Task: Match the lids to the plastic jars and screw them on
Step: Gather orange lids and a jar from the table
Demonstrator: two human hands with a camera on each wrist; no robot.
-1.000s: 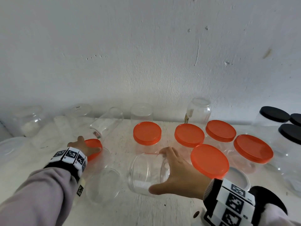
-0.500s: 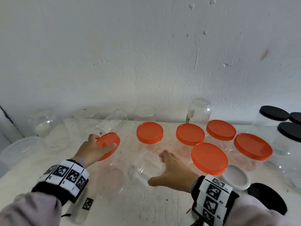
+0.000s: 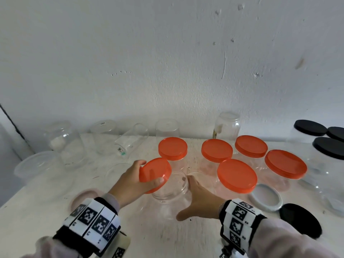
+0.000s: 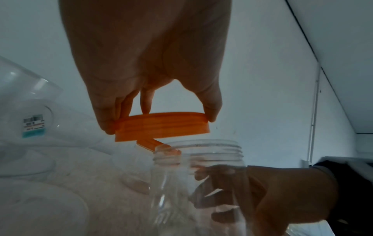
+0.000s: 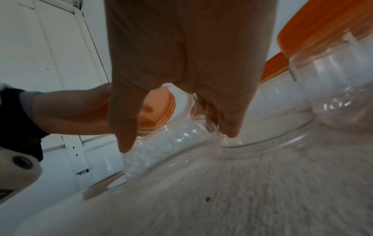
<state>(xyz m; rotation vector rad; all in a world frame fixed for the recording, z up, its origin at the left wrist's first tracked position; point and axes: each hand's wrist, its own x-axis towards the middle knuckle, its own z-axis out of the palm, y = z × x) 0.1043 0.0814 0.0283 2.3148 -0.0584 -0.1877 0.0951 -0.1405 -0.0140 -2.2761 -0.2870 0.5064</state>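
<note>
My left hand (image 3: 134, 180) grips an orange lid (image 3: 155, 174) by its rim and holds it tilted just above the open mouth of a clear plastic jar (image 3: 170, 194). In the left wrist view the orange lid (image 4: 161, 126) hangs a little over the jar's threaded neck (image 4: 198, 150), apart from it. My right hand (image 3: 199, 200) holds the upright jar by its side, thumb toward me and fingers round the far wall. The right wrist view shows my right fingers (image 5: 230, 121) against the jar (image 5: 161, 143).
Several clear jars with orange lids (image 3: 236, 175) stand right of my hands. Black-lidded jars (image 3: 329, 148) are at the far right. A white lid (image 3: 265, 197) and a black lid (image 3: 299, 219) lie loose near my right wrist. Uncapped clear jars (image 3: 63, 140) line the wall at left.
My left hand lifted the orange lid from the table and carried it right, over the jar. My right hand turned the jar from lying on its side to upright.
</note>
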